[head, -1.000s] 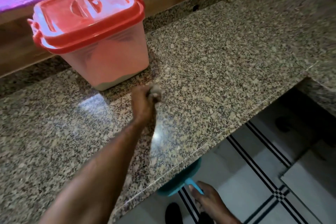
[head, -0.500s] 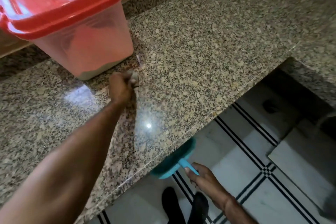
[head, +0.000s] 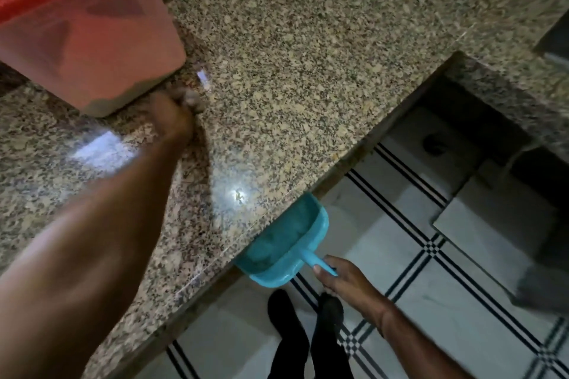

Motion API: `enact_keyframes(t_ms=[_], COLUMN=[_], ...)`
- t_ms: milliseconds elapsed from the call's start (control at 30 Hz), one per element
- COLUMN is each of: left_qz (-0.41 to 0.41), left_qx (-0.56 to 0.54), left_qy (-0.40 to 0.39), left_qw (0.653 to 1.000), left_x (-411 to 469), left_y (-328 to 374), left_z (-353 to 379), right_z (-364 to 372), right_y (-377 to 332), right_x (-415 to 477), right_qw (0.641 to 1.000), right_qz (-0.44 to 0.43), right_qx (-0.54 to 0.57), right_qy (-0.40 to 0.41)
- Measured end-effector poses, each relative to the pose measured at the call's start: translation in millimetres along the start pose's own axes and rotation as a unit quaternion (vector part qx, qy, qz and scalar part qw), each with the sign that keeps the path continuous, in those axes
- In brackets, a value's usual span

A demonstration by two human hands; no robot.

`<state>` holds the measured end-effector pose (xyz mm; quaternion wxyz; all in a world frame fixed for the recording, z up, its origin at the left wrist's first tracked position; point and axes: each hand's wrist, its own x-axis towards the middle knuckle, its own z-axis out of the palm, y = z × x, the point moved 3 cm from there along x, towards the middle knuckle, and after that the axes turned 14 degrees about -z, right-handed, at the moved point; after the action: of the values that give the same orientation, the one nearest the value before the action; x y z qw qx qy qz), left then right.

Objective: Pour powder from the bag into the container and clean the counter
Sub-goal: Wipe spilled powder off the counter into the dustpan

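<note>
A translucent container (head: 92, 40) with a red lid stands at the back left of the granite counter (head: 308, 55), pale powder showing at its bottom. My left hand (head: 174, 115) rests on the counter just in front of the container's near corner, fingers closed on something small and grey that is too blurred to name. Below the counter's front edge, my right hand (head: 345, 278) grips the handle of a teal dustpan (head: 283, 249), whose open mouth is tucked against the underside of the edge. No bag is in view.
The counter edge runs diagonally from lower left to upper right, with a recessed gap (head: 462, 120) at the right. Below lies a white tiled floor (head: 400, 255) with black stripes, and my dark shoes (head: 304, 317) stand close to the counter.
The view has shifted down and left, so the container now sits at the frame's top left. My left hand stays by the container's corner. The dustpan remains under the edge.
</note>
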<state>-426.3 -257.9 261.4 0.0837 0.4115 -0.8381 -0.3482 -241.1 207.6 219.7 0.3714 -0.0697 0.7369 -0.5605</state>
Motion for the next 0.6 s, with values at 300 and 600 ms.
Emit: enact_keyframes(t_ms=[300,600], left_qz=[0.295,0.227], left_qx=[0.026,-0.036], left_qy=[-0.152,-0.352], left_qw=[0.943,0.907], left_x=[-185,-231], left_y=[129,150], left_z=[11,57], right_z=[-5,-9], right_y=[8,12], right_x=[-17,-34], right_qw=[1.000,1.000], right_qz=[0.029,0.007], right_qx=[-0.011,0.009], right_qy=[-0.002,0.013])
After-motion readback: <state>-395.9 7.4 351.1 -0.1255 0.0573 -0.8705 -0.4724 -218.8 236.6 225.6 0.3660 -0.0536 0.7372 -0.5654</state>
